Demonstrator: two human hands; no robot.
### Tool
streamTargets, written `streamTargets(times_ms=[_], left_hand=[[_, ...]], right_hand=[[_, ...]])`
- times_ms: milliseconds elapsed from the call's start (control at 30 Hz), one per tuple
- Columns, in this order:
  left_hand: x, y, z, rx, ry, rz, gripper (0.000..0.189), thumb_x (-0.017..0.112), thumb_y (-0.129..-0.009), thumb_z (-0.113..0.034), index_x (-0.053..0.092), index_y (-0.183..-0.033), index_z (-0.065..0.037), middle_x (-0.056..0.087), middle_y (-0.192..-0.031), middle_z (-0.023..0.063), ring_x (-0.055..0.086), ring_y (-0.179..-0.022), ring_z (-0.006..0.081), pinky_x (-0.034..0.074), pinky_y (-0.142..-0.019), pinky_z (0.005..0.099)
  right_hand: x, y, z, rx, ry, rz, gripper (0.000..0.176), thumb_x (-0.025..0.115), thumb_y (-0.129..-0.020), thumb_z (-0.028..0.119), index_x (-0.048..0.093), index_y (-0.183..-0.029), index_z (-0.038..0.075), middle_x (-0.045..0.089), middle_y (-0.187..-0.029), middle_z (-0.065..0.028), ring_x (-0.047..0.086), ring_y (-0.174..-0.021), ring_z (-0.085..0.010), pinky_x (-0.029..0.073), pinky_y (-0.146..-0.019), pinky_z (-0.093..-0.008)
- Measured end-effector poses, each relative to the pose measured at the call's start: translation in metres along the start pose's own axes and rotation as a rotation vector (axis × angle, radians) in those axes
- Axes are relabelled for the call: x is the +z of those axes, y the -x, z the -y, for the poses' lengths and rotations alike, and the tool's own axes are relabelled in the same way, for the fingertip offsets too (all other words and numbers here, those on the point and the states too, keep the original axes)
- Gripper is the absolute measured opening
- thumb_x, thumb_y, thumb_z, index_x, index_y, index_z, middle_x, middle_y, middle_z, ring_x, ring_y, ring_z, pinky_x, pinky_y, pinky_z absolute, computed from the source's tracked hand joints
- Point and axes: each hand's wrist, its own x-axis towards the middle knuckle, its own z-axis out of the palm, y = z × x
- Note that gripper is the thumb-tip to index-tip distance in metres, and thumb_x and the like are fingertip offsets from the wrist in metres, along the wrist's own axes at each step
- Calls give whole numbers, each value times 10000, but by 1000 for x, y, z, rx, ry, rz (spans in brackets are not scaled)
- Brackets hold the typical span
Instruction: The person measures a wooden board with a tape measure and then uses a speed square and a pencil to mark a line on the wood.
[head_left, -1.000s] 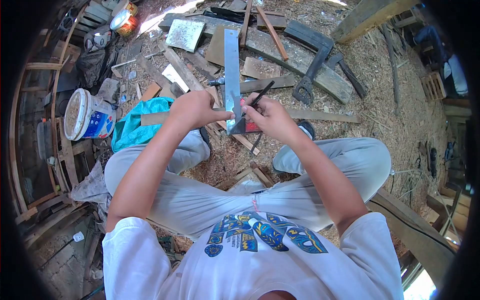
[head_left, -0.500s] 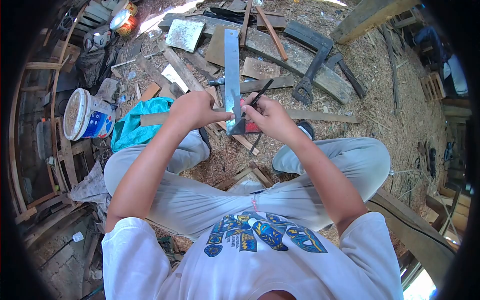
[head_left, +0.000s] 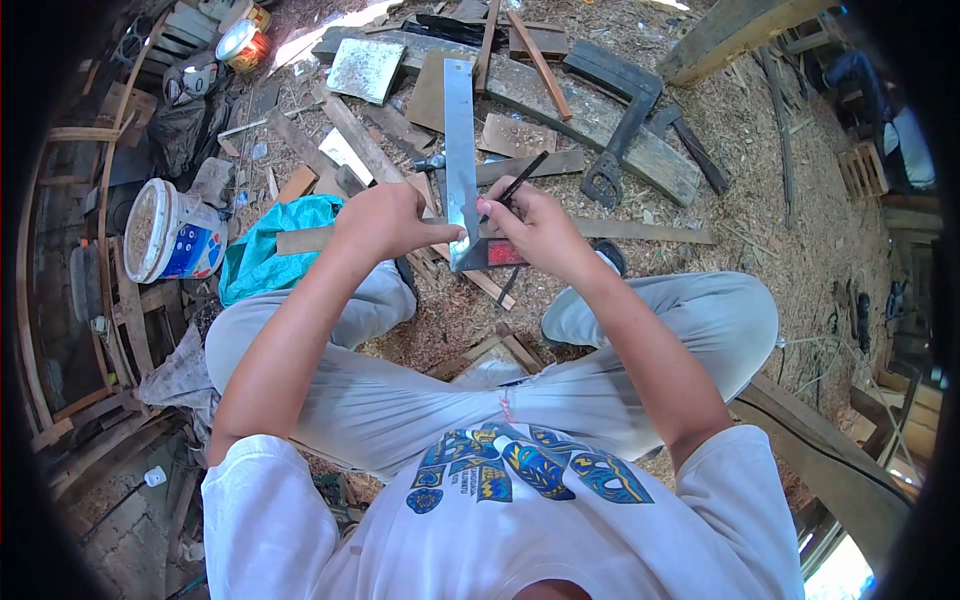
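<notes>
A carpenter's square [head_left: 459, 130] lies across a long thin wooden strip [head_left: 640, 231], its metal blade pointing away from me and its red-and-black stock nearest me. My left hand [head_left: 390, 222] is closed over the strip, with the thumb pressed on the lower part of the blade. In my right hand [head_left: 530, 222] a dark pencil [head_left: 522, 177] is pinched, its lower end close to the blade's right edge. Whether the tip touches the wood is hidden by the fingers.
Beyond the strip lie a handsaw [head_left: 620, 140], a hammer [head_left: 430, 162], a thick plank [head_left: 560, 100] and several wood offcuts. A white bucket [head_left: 175, 235] and a turquoise bag [head_left: 270, 245] are at left. Another person [head_left: 880, 110] is partly visible at far right.
My right hand has shifted slightly away from me along the blade with the pencil, uncovering more of the red stock. My left hand keeps its hold on the square and strip.
</notes>
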Motion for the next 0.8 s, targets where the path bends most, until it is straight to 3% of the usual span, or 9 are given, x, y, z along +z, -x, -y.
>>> streamTargets(times_ms=[267, 333, 567, 800], left_hand=[[-1, 0, -1, -3, 1, 14, 814, 774, -708, -815, 798, -828, -10, 780, -825, 177, 784, -816, 337, 620, -728, 451], [-1, 0, 0, -3, 1, 12, 816, 772, -709, -817, 800, -836, -11, 782, -829, 177, 784, -818, 339, 620, -730, 450], [-2, 1, -1, 5, 11, 5, 824, 781, -705, -820, 792, -843, -8, 782, -838, 180, 784, -830, 343, 620, -735, 450], [0, 0, 1, 10, 11, 5, 828, 777, -711, -824, 793, -838, -6, 774, -817, 188, 782, -817, 350, 618, -740, 454]], right_hand=[[-1, 0, 2, -70, -41, -54, 137, 587, -1112, 148, 647, -1108, 24, 708, -994, -43, 682, -911, -90, 574, -818, -286], [4, -2, -4, -41, -173, -151, 182, 665, -1064, 204, 679, -1055, 23, 699, -863, -71, 654, -802, -141, 530, -745, -336], [-2, 3, 9, 21, -58, -51, 215, 666, -1058, 244, 683, -1041, 30, 692, -840, -68, 636, -782, -137, 529, -744, -348], [0, 3, 4, 29, 36, -9, 217, 662, -1052, 254, 683, -1037, 38, 641, -730, -44, 570, -656, -129, 468, -626, -337]])
